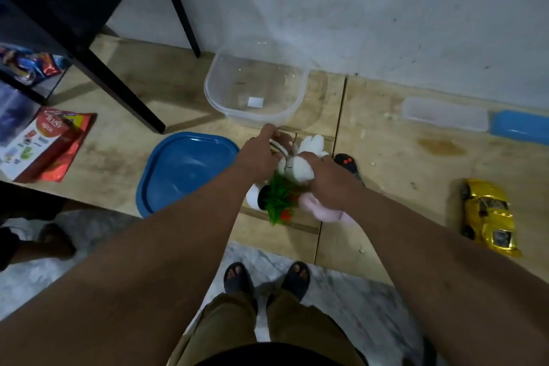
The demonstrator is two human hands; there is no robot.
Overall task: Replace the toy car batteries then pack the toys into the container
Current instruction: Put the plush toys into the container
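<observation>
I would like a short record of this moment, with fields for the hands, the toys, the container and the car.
left hand: reaching over the toy pile, grip hidden from view
right hand: grips the white plush toy
toy pile: white plush, pink plush, green artificial plant in a white pot, on the floor
clear container: open, holds no toys
blue lid: on the floor, left of the pile
yellow toy car: on the floor at the right, not packed
remote control: partly hidden behind the right hand

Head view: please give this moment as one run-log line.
left hand: grips toys | right hand: grips white plush | container: empty, open | yellow car: on floor
</observation>
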